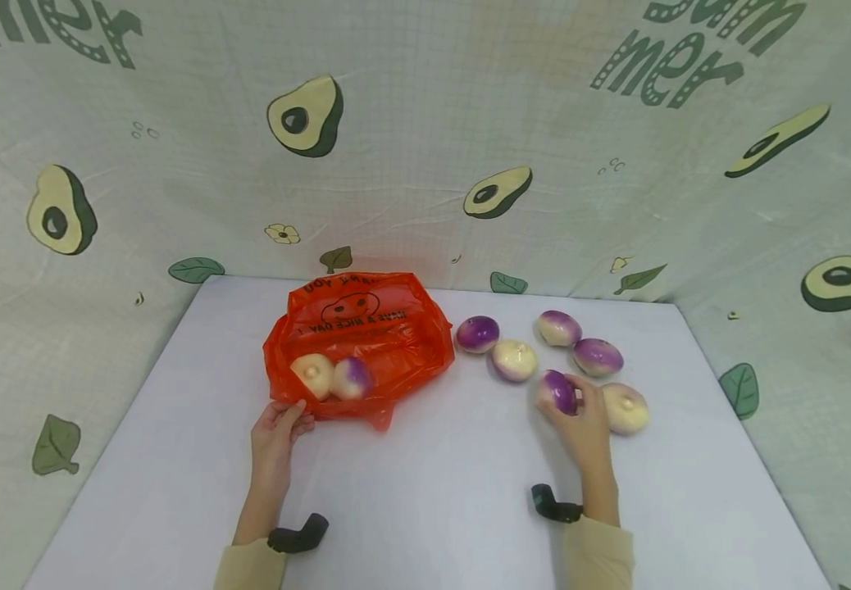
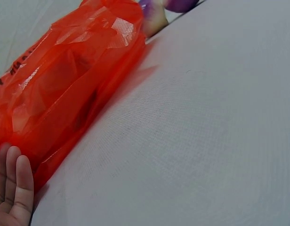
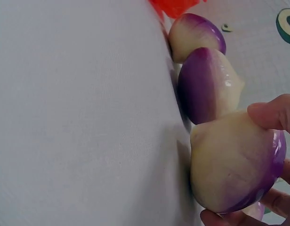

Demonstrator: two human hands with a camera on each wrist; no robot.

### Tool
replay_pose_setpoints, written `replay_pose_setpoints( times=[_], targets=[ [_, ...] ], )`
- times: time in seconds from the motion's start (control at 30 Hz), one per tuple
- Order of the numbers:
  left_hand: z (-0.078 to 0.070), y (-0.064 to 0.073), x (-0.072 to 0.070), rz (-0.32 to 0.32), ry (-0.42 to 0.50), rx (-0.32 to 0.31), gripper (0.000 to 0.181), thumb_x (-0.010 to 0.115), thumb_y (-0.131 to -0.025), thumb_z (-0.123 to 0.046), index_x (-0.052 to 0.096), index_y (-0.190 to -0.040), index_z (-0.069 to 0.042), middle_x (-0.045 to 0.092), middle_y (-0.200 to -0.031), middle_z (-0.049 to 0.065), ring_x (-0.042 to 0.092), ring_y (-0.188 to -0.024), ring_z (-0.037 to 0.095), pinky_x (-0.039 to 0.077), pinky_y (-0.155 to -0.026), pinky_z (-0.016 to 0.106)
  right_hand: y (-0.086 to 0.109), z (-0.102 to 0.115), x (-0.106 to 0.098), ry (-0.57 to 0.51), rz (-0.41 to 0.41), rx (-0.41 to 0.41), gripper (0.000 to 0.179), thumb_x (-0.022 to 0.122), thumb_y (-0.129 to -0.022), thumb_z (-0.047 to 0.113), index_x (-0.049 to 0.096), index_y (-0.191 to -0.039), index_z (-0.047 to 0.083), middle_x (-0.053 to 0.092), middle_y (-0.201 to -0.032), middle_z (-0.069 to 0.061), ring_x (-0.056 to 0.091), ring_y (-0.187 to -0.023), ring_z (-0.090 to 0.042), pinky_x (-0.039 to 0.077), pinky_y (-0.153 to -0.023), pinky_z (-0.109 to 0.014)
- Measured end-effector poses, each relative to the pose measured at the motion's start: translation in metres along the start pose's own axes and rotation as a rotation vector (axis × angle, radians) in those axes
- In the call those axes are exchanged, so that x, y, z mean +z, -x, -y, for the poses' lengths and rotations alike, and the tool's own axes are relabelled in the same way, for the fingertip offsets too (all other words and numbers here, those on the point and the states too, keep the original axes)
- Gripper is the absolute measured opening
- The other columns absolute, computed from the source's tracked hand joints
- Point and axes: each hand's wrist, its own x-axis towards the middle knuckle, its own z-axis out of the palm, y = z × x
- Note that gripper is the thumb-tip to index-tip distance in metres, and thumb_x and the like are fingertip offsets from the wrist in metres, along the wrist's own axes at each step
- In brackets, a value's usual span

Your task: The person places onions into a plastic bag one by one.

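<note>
Nearest, we see the left hand (image 1: 275,430) pinching the near edge of the red bag (image 1: 412,344) and the right hand (image 1: 585,422) gripping a turnip (image 1: 560,392), well apart from it. Beyond, two bagged turnips (image 1: 315,375) lie together; five loose turnips (image 1: 514,360) sit on the tabletop (image 1: 433,500). We judge this a picking-up step; the next move calls for a clean lift past neighbours.

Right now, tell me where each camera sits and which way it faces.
Head: on the person's head, facing forward and down at the table; left hand, right hand and forearms show.
Left wrist: on that wrist, facing the red bag; part of the left hand shows.
Right wrist: on that wrist, facing the held turnip; part of the right hand shows.
Head and right wrist share the held turnip.
</note>
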Motion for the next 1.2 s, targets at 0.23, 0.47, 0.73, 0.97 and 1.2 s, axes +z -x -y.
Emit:
replay_pose_setpoints(
  times=[0.23, 0.47, 0.73, 0.97, 1.2],
  targets=[
    [0.001, 0.000, -0.001, -0.002, -0.022, -0.010, 0.029, 0.065, -0.087, -0.032, 0.051, -0.100, -0.009, 0.066, -0.074, -0.009, 0.064, -0.068, 0.006, 0.054, -0.075, 0.017, 0.003, 0.005, 0.001, 0.009, 0.036, -0.006, 0.063, 0.074, -0.079, 0.021, 0.045, -0.132, 0.004, 0.049, -0.129, -0.018, 0.047, -0.104, -0.029, 0.040, -0.089, -0.041],
    [0.000, 0.000, -0.001, 0.005, -0.029, -0.020, 0.032, 0.064, -0.087, -0.032, 0.050, -0.101, -0.008, 0.066, -0.074, -0.010, 0.064, -0.069, 0.006, 0.054, -0.075, 0.017, 0.009, 0.012, 0.007, 0.024, 0.086, -0.018, 0.059, 0.073, -0.080, 0.019, 0.047, -0.131, 0.005, 0.049, -0.131, -0.018, 0.052, -0.103, -0.031, 0.044, -0.087, -0.038],
    [0.000, 0.000, -0.001, 0.010, -0.039, -0.014, 0.033, 0.064, -0.087, -0.033, 0.050, -0.102, -0.007, 0.066, -0.074, -0.010, 0.064, -0.069, 0.006, 0.054, -0.075, 0.017, 0.018, 0.025, 0.027, -0.014, 0.150, -0.017, 0.058, 0.072, -0.081, 0.022, 0.047, -0.132, 0.010, 0.047, -0.131, -0.015, 0.052, -0.108, -0.032, 0.047, -0.090, -0.044],
    [0.001, -0.001, -0.001, -0.002, -0.022, -0.009, 0.028, 0.064, -0.087, -0.030, 0.051, -0.098, -0.008, 0.066, -0.073, -0.009, 0.064, -0.068, 0.007, 0.055, -0.075, 0.018, 0.022, 0.035, 0.041, -0.080, 0.164, -0.021, 0.058, 0.073, -0.080, 0.018, 0.048, -0.131, 0.009, 0.049, -0.129, -0.015, 0.051, -0.109, -0.031, 0.047, -0.091, -0.044],
    [0.000, 0.001, -0.001, 0.022, 0.012, 0.011, 0.022, 0.065, -0.087, -0.027, 0.053, -0.094, -0.010, 0.066, -0.072, -0.008, 0.065, -0.067, 0.007, 0.055, -0.074, 0.018, 0.023, 0.044, 0.045, -0.125, 0.138, -0.083, 0.056, 0.074, -0.078, 0.016, 0.050, -0.128, 0.010, 0.051, -0.127, -0.011, 0.053, -0.104, -0.026, 0.049, -0.086, -0.038]
  ],
)
